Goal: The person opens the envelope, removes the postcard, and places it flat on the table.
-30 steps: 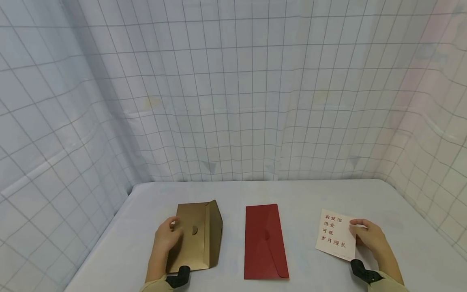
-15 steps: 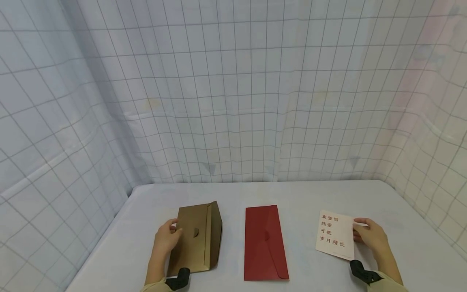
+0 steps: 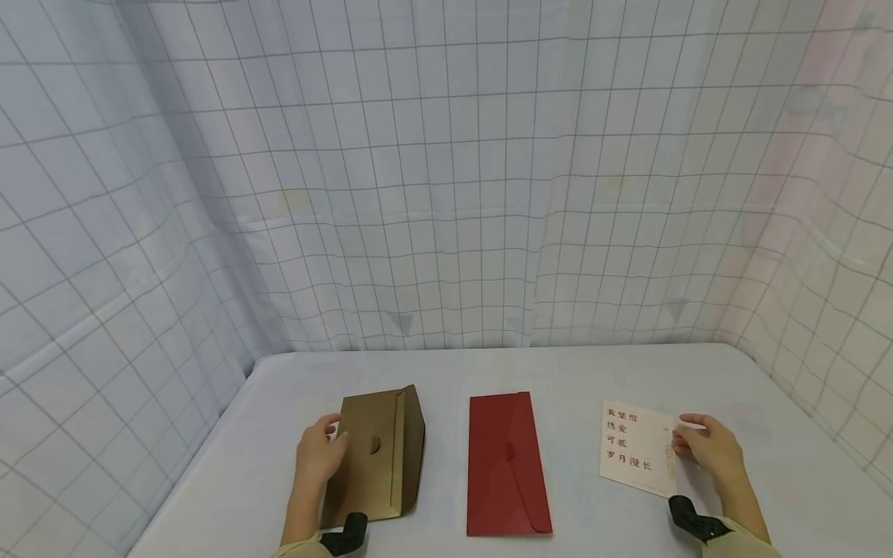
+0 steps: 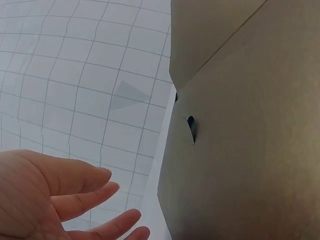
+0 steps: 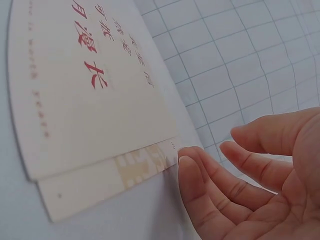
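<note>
A gold envelope [image 3: 366, 453] lies at the left with its flap [image 3: 413, 449] raised. My left hand [image 3: 321, 453] is at its left edge. In the left wrist view the fingers are loosely bent, apart from the envelope, with nothing between them. A cream card [image 3: 631, 449] with red characters lies at the right. Beneath it, a second card or leaf [image 5: 100, 187] with a beige pattern sticks out. My right hand [image 3: 711, 449] is at the right edge, fingertips [image 5: 189, 167] bent close to or touching the lower leaf, apparently without gripping it.
A red envelope [image 3: 508, 465] lies flat, flap closed, between the gold envelope and the card. Everything lies on a white-covered table [image 3: 446, 372]. White gridded cloth [image 3: 446, 194] hangs behind the table and at both sides.
The cream card has slid slightly left from my right fingers, and the patterned lower leaf now shows. The gold envelope's near-left part has shifted slightly. My left hand has barely moved.
</note>
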Tool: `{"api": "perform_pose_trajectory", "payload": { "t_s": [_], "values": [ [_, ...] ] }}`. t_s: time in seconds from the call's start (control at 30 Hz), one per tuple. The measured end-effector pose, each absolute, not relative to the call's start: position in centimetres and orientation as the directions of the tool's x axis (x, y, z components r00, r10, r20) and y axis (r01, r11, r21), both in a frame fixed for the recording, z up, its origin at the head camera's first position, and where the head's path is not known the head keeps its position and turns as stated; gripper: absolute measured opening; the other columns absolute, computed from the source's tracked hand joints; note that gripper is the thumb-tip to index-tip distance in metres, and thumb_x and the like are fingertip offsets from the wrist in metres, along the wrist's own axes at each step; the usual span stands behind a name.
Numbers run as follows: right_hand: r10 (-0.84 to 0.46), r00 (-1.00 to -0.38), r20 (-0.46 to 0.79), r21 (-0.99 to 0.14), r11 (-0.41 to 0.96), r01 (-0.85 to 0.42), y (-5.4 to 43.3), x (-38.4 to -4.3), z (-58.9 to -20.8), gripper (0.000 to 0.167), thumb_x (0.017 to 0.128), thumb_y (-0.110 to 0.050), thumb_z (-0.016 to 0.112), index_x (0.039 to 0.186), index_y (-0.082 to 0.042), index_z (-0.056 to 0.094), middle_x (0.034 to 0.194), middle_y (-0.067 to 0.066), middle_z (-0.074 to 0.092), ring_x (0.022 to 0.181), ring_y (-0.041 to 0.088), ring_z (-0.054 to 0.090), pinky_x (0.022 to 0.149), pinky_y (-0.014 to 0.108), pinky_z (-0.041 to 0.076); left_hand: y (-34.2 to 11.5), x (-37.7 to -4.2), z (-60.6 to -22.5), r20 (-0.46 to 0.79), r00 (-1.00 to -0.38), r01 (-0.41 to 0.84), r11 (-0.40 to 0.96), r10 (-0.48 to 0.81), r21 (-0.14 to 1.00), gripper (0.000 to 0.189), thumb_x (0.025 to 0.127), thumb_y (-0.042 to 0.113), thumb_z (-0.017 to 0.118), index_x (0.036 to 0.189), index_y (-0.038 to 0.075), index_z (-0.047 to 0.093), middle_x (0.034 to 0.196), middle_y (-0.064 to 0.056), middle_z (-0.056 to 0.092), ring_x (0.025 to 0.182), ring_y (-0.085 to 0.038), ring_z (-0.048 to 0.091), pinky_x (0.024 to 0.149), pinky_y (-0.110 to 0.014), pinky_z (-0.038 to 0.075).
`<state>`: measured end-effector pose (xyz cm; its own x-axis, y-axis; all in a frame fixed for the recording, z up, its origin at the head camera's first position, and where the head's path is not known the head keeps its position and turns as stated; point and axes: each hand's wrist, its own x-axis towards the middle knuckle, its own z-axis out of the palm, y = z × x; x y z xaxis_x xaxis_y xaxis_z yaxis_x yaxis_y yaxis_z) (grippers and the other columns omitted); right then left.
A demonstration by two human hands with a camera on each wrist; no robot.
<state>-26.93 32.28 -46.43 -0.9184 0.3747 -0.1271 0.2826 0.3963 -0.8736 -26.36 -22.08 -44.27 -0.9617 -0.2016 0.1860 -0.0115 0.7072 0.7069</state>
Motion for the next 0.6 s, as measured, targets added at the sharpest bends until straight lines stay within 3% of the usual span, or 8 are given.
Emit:
{"api": "perform_pose_trajectory", "payload": {
  "t_s": [0.37,0.6],
  "values": [
    [0.371,-0.922,-0.113,-0.866,0.418,0.275,32.1,-26.8,-46.0,0.047,0.092,-0.016,0.045,0.131,0.010,0.039,0.079,-0.001,0.066,0.062,-0.003,0.058,0.055,0.014,0.049,-21.0,-26.3,-43.9,0.173,-0.964,0.002,0.648,-0.200,0.762,0.037,0.088,0.004,0.051,0.123,-0.009,0.051,0.116,-0.034,0.057,0.109,-0.047,0.054,0.089,-0.053,0.046],
    [0.361,-0.931,-0.050,-0.883,0.420,0.211,31.2,-27.0,-46.0,0.043,0.094,-0.013,0.044,0.131,0.009,0.040,0.085,0.003,0.070,0.064,-0.006,0.057,0.061,0.013,0.051,-20.4,-26.6,-43.6,0.165,-0.976,0.048,0.594,-0.143,0.803,0.034,0.092,0.005,0.051,0.124,-0.005,0.052,0.113,-0.030,0.061,0.109,-0.044,0.056,0.088,-0.050,0.048]
  ]
}}
